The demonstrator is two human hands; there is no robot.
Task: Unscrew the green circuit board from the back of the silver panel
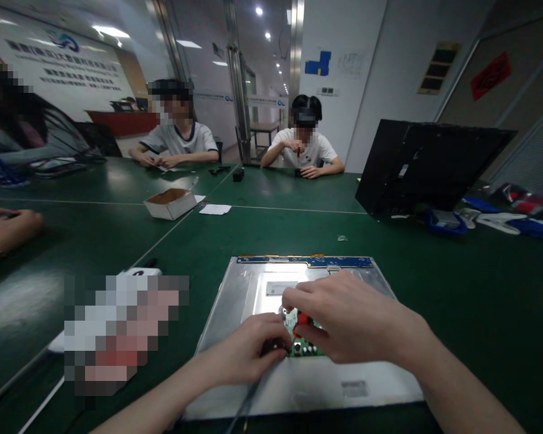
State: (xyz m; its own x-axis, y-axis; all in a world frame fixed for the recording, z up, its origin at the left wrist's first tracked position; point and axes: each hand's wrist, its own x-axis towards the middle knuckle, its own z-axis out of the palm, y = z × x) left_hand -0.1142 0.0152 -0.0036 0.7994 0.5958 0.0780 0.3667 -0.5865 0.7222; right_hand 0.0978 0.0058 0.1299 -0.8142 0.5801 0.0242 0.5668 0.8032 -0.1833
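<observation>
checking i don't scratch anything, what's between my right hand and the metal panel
The head view shows a green circuit board on the metal panel, under your right hand, plus a red object it holds.

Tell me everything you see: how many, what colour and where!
table: 1, green, across the view
metal panel: 1, silver, on table's near side
circuit board: 1, green, on metal panel, partly hidden
strip board: 1, blue, metal panel's far edge
small object: 1, red, over circuit board
open box: 1, white, table's left half
paper: at least 1, white, beside box
block: 1, black, table's far side
screen-like slab: 1, black, table's right side
blurred item: 1, white and pink, left of metal panel
other people: at least 3, light tops, around table
wall sign: 1, red, upper right
left hand: 1, bare, at circuit board
right hand: 1, bare, holding small object
</observation>
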